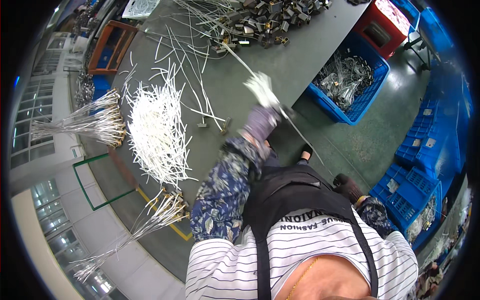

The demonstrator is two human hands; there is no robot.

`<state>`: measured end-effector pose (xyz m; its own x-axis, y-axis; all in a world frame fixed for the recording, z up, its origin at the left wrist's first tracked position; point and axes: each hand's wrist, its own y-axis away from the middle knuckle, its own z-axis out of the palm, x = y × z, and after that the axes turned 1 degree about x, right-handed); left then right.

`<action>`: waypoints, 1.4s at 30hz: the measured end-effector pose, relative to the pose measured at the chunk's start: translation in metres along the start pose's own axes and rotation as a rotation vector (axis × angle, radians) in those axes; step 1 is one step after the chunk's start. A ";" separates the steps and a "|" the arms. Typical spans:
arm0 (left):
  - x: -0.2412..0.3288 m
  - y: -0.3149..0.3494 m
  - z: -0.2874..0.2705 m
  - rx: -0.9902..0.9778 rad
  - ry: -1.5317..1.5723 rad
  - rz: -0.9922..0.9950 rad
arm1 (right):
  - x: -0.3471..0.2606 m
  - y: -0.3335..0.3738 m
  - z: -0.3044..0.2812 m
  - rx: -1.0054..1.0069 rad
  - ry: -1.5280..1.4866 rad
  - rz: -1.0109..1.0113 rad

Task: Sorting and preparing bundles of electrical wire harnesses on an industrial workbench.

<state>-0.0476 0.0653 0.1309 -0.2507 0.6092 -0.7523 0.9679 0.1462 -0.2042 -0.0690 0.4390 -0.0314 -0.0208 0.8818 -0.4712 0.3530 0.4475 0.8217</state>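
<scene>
My left hand [262,123], in a purple-grey glove, is closed round a bunch of short white tubes [261,90] above the table's right edge. Motion blurs both. A single white-sleeved wire [239,57] reaches from the bunch toward the heap of metal parts. From my left hand a thin wire [303,138] runs down across to my right hand [348,187], which is low beside my apron in a dark glove. The right fingers look curled on the wire's end, though their tips are hidden.
A pile of white tubes [157,132] covers the table's left side, with bundled wires [100,120] past it and another bundle [145,222] nearer me. Small metal parts [270,20] are heaped at the back. Blue crates [372,97] stand at right, one beside a red box [382,30].
</scene>
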 end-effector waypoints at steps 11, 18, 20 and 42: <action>0.039 0.065 0.173 0.324 -3.008 1.995 | -0.193 -0.088 -0.014 0.053 -0.075 -0.485; -0.057 0.089 0.163 1.417 -2.924 1.827 | -0.378 -0.077 -0.009 -0.119 0.294 -0.553; -0.076 0.097 0.172 1.522 -2.940 1.757 | -0.392 -0.100 -0.006 0.035 0.504 -0.872; 0.064 0.027 0.121 0.454 -2.465 1.234 | -0.218 -0.045 -0.044 -0.233 -0.857 -0.404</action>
<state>-0.0397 0.0142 0.0017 0.0931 -0.9031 0.4192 0.6695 0.3684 0.6450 -0.1213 0.2331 0.0482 0.6204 0.2897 -0.7288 0.2726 0.7917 0.5467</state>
